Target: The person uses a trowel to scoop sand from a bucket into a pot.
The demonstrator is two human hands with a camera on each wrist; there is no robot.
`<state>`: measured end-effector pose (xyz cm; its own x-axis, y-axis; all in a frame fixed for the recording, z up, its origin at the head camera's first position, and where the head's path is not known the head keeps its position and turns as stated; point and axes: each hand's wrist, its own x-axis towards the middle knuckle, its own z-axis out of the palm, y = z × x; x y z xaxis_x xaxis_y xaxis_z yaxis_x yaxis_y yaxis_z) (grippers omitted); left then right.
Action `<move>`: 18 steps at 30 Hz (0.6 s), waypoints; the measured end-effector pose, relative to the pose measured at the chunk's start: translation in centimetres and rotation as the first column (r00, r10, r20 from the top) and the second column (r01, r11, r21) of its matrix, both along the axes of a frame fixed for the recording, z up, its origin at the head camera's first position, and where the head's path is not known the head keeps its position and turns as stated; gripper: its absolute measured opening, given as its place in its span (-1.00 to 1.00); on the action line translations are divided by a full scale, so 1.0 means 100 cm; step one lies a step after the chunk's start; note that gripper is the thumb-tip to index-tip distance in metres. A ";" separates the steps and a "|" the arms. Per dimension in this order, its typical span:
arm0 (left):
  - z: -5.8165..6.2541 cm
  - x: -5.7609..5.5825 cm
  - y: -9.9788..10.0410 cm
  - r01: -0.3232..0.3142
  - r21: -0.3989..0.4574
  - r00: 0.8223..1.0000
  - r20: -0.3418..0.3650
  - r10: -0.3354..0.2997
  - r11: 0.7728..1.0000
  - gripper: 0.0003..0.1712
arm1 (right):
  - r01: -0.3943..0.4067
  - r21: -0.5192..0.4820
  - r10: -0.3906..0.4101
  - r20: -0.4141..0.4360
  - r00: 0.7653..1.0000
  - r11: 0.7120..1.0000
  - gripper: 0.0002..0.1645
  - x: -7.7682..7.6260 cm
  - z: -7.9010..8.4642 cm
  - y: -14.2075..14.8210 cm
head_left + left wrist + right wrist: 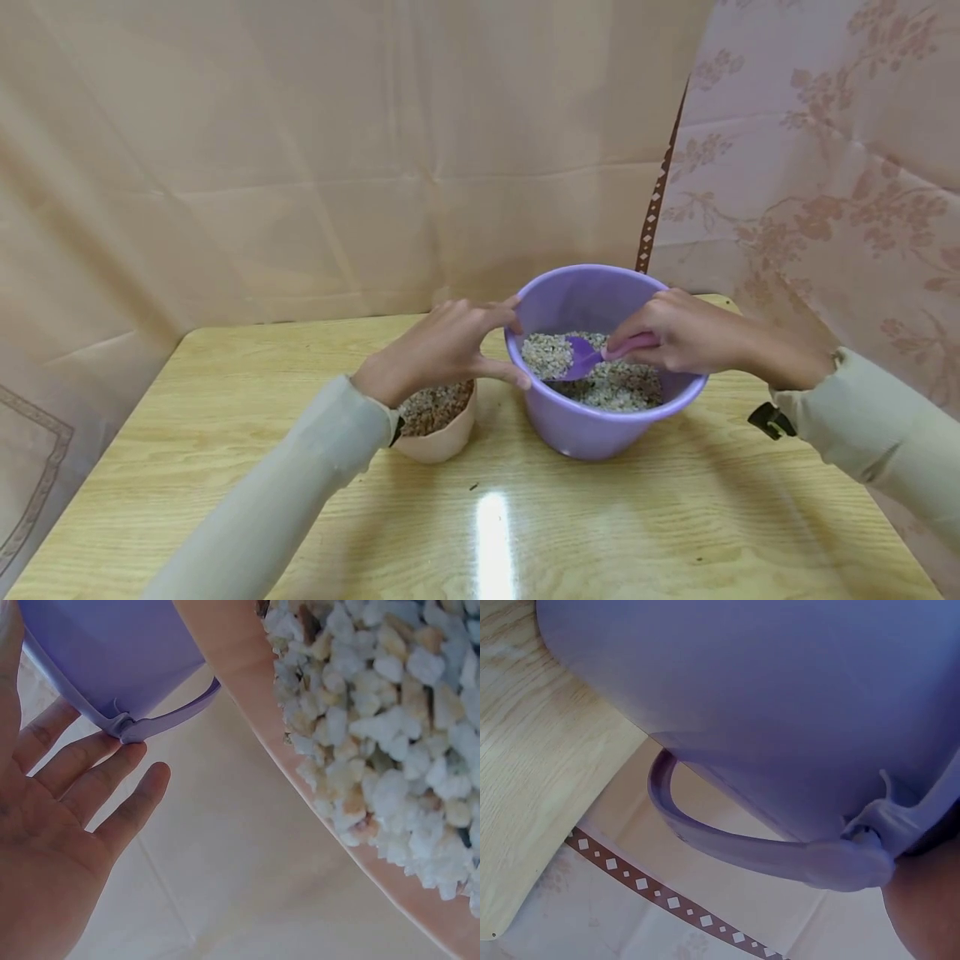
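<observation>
A purple bucket (592, 433) holds pale gravel (626, 387). Inside it my right hand (678, 333) grips the pink handle of a purple scoop (583, 358), whose blade carries a heap of gravel (546, 356). On the bucket's left side my left hand (442, 342) touches the rim, thumb and fingers spread apart. The left wrist view shows that hand's fingers (101, 780) fairly straight against the bucket near its handle joint. Below the left wrist stands a peach pot (442, 442) with gravel in it, partly hidden by the hand and sleeve.
The bucket and pot stand on a light wooden table (247, 425), near its far edge. Beige cloth (337, 167) hangs behind, and flowered cloth (840, 192) on the right. The bucket's handle (735, 851) hangs down behind it. A small dark crumb (474, 486) lies on the table.
</observation>
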<state>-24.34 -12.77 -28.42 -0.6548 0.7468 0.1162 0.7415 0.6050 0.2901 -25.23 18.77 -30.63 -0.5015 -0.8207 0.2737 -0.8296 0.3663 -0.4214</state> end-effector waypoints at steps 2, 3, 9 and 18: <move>0.000 0.000 0.000 -0.001 -0.001 1.000 0.002 0.001 1.000 -0.30 | 0.007 0.000 -0.007 -0.004 1.000 1.000 -0.75 0.000 0.000 0.000; 0.000 0.000 -0.001 -0.001 -0.001 1.000 0.003 0.001 1.000 -0.30 | 0.012 0.001 -0.012 -0.006 1.000 1.000 -0.75 0.000 0.000 0.000; 0.000 0.000 -0.002 -0.004 -0.003 1.000 -0.003 0.004 1.000 -0.32 | 0.046 0.029 -0.046 -0.004 0.999 0.999 -0.74 0.001 0.000 0.001; -0.001 0.000 -0.004 -0.002 0.009 1.000 -0.012 0.002 1.000 -0.31 | 0.068 0.035 -0.067 -0.024 0.997 0.997 -0.73 0.005 0.004 0.002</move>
